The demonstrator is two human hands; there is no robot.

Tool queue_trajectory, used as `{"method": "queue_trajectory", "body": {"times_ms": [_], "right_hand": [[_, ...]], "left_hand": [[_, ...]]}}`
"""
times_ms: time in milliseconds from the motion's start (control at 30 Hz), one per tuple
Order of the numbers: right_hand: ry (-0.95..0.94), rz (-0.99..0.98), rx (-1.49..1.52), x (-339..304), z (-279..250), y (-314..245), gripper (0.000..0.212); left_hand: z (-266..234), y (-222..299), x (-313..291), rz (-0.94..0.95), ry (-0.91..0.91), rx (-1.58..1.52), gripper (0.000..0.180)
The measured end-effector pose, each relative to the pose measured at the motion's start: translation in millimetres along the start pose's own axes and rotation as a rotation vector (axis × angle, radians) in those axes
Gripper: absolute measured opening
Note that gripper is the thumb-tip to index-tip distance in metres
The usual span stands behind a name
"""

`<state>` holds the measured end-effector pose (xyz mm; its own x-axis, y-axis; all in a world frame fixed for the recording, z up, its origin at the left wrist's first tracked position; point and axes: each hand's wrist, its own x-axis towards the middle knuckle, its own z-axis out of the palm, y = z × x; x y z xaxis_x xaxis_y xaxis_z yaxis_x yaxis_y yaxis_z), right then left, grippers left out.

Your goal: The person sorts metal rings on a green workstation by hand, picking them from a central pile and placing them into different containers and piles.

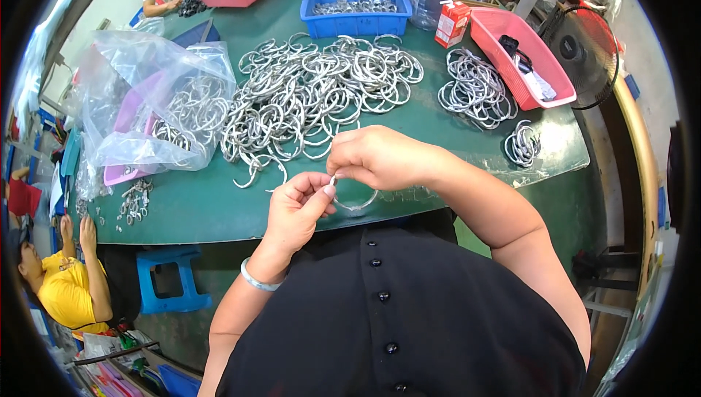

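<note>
Near the front edge of the green table, both my hands hold one silvery metal ring (355, 207), whose lower curve shows below my fingers. My left hand (298, 207) pinches it between thumb and fingertips. From the right, my right hand (380, 157) closes on the same ring, fingertips almost touching those of the left. Just beyond lies a big heap of similar silvery rings (314, 94), many with a gap in them. The exact spot between my fingertips is partly hidden.
Smaller ring piles (476, 90) (521, 143) lie at right, beside a pink tray (522, 61) and a fan (580, 57). A clear plastic bag (109, 68) covers rings at left. A blue bin (355, 28) stands behind the heap. Two other people sit at the table's left and far side.
</note>
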<state>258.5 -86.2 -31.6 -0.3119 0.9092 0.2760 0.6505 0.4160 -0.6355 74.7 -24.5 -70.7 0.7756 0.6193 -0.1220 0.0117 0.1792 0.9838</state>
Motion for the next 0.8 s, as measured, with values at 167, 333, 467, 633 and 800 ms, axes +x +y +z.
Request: {"method": "queue_trajectory", "body": {"times_ms": [167,333,467,633,800], "right_hand": [[0.346,0.073,-0.008,-13,-5,-1,0.018],[0.376,0.435,0.592,-41,-3,1,0.017],[0.325,0.524,0.861,-52,10,0,0.018],[0.322,0.550,0.978,-55,13,-2,0.017],[0.339,0.571,1.018,-53,16,-3,0.016]], "left_hand": [[-2,-7,1,0.024,0.064,-0.135,0.012],[-5,-3,2,0.019,0.095,-0.220,0.012],[-3,-2,4,0.005,0.110,-0.267,0.011],[1,-1,5,-0.016,0.113,-0.282,0.010],[0,1,5,-0.088,0.125,-0.346,0.010]]}}
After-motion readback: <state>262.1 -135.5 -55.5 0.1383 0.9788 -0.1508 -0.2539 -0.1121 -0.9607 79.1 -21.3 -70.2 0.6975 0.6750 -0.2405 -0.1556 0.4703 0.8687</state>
